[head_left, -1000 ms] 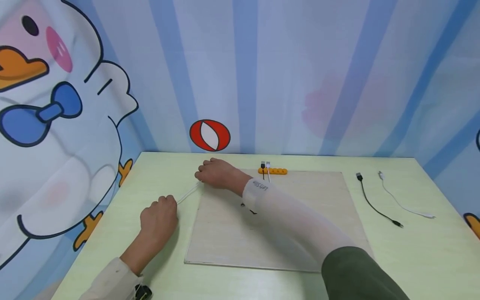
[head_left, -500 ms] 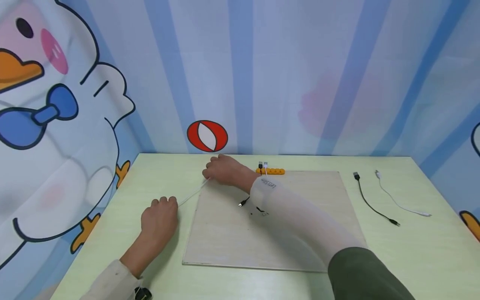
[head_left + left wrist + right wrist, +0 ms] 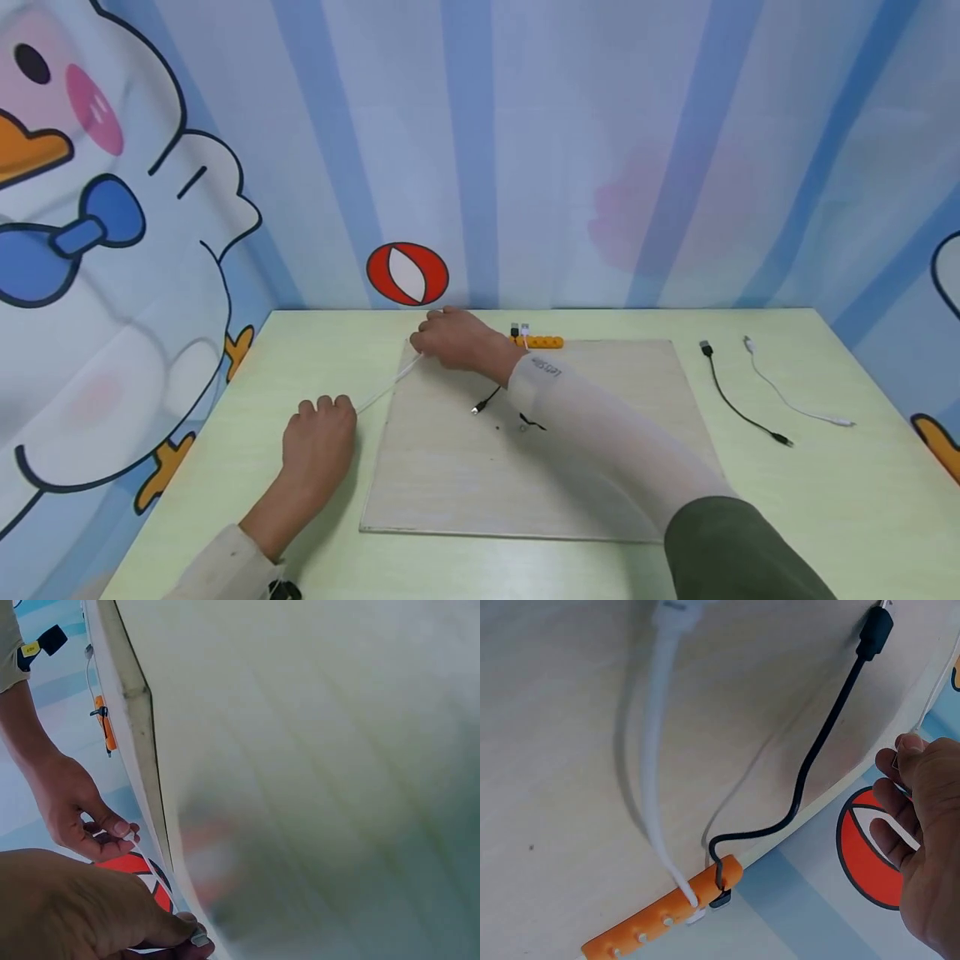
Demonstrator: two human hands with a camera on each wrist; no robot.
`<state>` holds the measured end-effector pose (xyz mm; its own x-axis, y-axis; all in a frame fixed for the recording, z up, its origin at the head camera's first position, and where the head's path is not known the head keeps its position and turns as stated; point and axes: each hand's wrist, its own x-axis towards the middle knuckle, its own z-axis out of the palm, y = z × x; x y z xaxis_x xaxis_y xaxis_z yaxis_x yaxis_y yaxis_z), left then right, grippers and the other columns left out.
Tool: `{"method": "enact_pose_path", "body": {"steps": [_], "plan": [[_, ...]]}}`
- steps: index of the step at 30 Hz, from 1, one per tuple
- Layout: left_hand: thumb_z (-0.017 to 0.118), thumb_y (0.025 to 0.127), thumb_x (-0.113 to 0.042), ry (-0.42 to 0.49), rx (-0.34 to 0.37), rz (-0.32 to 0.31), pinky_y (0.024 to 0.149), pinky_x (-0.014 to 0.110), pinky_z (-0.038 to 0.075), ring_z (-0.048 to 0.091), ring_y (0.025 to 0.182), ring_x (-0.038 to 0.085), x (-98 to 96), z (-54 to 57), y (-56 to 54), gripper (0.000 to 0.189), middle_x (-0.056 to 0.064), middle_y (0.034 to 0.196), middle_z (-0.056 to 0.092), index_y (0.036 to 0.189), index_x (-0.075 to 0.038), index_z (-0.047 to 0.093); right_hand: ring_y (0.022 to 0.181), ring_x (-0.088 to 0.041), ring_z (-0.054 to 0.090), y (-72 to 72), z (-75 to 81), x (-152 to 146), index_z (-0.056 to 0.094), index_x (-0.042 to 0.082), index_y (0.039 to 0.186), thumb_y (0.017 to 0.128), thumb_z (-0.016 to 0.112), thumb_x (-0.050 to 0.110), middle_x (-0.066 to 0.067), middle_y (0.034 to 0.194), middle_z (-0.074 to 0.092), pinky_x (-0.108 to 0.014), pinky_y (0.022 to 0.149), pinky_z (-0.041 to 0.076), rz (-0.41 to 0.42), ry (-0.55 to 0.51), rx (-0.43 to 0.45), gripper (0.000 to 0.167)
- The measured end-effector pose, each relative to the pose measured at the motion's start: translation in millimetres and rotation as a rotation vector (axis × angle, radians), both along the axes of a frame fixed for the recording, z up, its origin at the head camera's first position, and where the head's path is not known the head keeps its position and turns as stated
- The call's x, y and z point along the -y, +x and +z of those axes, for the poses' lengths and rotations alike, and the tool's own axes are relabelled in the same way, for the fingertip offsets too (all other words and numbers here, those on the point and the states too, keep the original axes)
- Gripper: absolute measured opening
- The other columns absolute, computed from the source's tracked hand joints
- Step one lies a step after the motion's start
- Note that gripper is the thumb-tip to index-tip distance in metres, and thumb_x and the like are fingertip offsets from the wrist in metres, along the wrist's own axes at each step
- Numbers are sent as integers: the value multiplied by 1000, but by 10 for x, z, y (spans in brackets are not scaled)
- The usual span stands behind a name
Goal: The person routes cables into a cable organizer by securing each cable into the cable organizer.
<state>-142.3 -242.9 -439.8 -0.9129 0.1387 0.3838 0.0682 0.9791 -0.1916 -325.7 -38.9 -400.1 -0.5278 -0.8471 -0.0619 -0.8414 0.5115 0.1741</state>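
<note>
A white USB cable (image 3: pixel 387 387) is stretched between the two hands over the left edge of the board. My left hand (image 3: pixel 321 446) pinches its near end; the left wrist view shows the connector (image 3: pixel 199 937) between thumb and finger. The far end is pinched by my right hand (image 3: pixel 467 342), whose thumb meets the index finger in the right wrist view. To the right of that hand lies an orange cable holder (image 3: pixel 667 913) with a black cable (image 3: pixel 802 776) and another white cable (image 3: pixel 654 750) seated in its slots. My right forearm covers parts of those cables in the head view.
A pale wooden board (image 3: pixel 450 492) lies on the light table (image 3: pixel 787 517). On the right side of the table lie a short black cable (image 3: pixel 735 404) and a short white cable (image 3: pixel 787 398). A printed curtain (image 3: pixel 555 150) stands behind.
My right hand has moved a little to the right, still holding the cable's far end. More of the black cable's plug shows on the board. My left hand has stayed nearly still.
</note>
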Motion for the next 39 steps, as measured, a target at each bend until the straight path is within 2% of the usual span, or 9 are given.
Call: {"method": "enact_pose_path", "body": {"steps": [6, 15, 24, 32, 39], "plan": [[73, 94, 9, -24, -40, -50, 51, 39, 49, 52, 61, 27, -64, -30, -16, 34, 14, 68, 53, 74, -2, 49, 123, -24, 68, -37, 14, -104, 76, 18, 133, 114, 68, 22, -1, 130, 81, -36, 105, 55, -15, -30, 17, 21], [74, 95, 10, 5, 33, -69, 49, 41, 50, 52, 63, 27, -196, 20, -5, 21, 16, 75, 55, 84, 3, 58, 122, -24, 70, -65, 46, -264, 76, 18, 134, 115, 67, 22, -1, 130, 81, -37, 105, 56, -19, -40, 25, 22], [75, 94, 8, 28, 62, -105, 49, 38, 48, 46, 64, 23, -355, 97, 1, 22, 14, 77, 53, 86, 2, 56, 120, -25, 70, -91, 85, -452, 77, 17, 133, 115, 66, 23, -1, 128, 81, -37, 102, 55, -46, -23, -3, 22], [70, 94, 10, 96, 116, -136, 50, 40, 50, 49, 65, 26, -527, 131, -18, 15, 16, 80, 55, 89, 4, 58, 111, -24, 66, -103, 59, -621, 78, 17, 125, 115, 66, 22, -1, 118, 82, -36, 94, 51, -58, -29, -45, 16], [70, 97, 10, 146, 184, -140, 53, 41, 54, 55, 67, 27, -700, 187, -61, 13, 16, 81, 59, 90, 4, 61, 107, -24, 64, -132, 45, -813, 78, 17, 121, 116, 65, 23, 0, 115, 81, -37, 94, 51, -56, -56, -59, 15]]}}
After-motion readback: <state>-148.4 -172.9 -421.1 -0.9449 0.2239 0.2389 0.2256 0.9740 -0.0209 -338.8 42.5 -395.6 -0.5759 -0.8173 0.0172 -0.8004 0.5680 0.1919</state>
